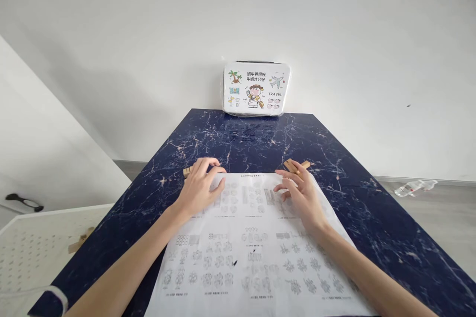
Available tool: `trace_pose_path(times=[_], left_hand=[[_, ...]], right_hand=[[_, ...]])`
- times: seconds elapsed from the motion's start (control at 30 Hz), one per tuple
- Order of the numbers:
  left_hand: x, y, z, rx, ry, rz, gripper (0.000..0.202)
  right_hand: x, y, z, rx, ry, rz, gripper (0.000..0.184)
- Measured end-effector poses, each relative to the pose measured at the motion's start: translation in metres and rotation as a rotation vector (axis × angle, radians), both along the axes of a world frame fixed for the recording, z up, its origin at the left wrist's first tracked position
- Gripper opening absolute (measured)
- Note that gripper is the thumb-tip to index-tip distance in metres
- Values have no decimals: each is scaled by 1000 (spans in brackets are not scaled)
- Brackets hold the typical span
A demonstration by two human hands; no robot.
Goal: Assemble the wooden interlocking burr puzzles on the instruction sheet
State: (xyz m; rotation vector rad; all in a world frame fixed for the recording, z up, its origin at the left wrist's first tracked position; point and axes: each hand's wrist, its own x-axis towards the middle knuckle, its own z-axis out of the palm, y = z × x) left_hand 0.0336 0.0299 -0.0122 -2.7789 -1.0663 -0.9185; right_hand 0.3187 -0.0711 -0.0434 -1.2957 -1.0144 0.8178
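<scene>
Over one thin printed sheet [238, 228] at lower centre, our left hand [200, 185] and right hand [300, 195] arch, fingers relaxed and parted. We count one wooden block [187, 172] mid-left, two wooden pieces [289, 164] mid-right, on one glossy blue-marbled table [253, 148].

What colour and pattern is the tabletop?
The tabletop is dark blue with pale, marble-like veins; head view shows it best.
</scene>
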Motion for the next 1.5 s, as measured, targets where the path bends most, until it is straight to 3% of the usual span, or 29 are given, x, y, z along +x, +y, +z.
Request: trace_pose_path(times=[0.17,0.37,0.5,0.73,0.83,1.0,1.17,1.37,1.5], left_hand=[[7,-11,0,-69,46,-173,13],[6,-14,3,-127,39,-208,15],[8,-17,6,-256,-11,-209,17],[19,-35,7,-664,-109,-312,94],[23,-42,5,-770,-127,-363,104],[27,-45,8,-837,-195,-405,102],[28,-42,10,-787,-264,-380,95],[31,-41,7,-687,-291,-350,87],[31,-41,7,-643,-300,-349,88]], right_hand=[[0,1,3,23,-42,0,55],[-7,-1,10,27,-40,18,23],[-15,-6,16,26,81,170,33],[-23,-17,19,-16,99,494,42],[-25,-21,20,-37,47,594,40],[-29,-21,21,-32,48,681,40],[-31,-21,21,25,11,613,30],[-33,-22,13,54,-310,373,29],[-36,-22,9,101,-309,329,27]])
